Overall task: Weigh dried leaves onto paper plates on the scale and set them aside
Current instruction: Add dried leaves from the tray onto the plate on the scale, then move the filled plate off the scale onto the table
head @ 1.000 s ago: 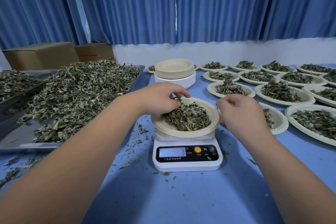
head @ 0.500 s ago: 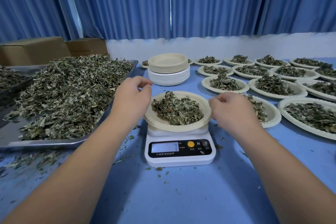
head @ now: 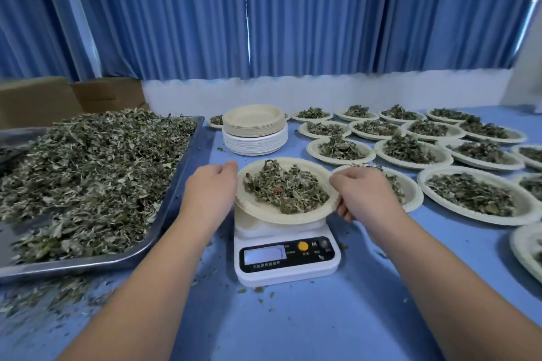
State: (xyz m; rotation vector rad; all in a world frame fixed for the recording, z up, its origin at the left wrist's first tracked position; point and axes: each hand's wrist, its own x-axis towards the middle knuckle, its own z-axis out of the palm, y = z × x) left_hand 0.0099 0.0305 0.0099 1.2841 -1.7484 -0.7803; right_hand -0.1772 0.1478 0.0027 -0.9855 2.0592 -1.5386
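1. At the far left, the steel tray carries the loose heap of dried leaves. It lies just beside my left arm, so the stock is an easy reach from the scale.
2. My left hand sits against the left rim of the paper plate. Its fingers are curled out of sight, so I cannot tell whether they pinch the rim or only steady it.
3. The paper plate, with its portion of leaves, is over the platform of the white scale. The display is too blurred to read.
4. My right hand grips the right rim, thumb on top and fingers tucked beneath. Holding a thin plate from both sides should keep it level so nothing spills. I judge the weighing is done and the lift is starting.
5. Behind the scale, the stack of empty plates is near at hand for the next portion.
6. To the right, filled plates lie in rows on the blue bench, the nearest partly hidden behind my right hand. I expect this plate to join them there.
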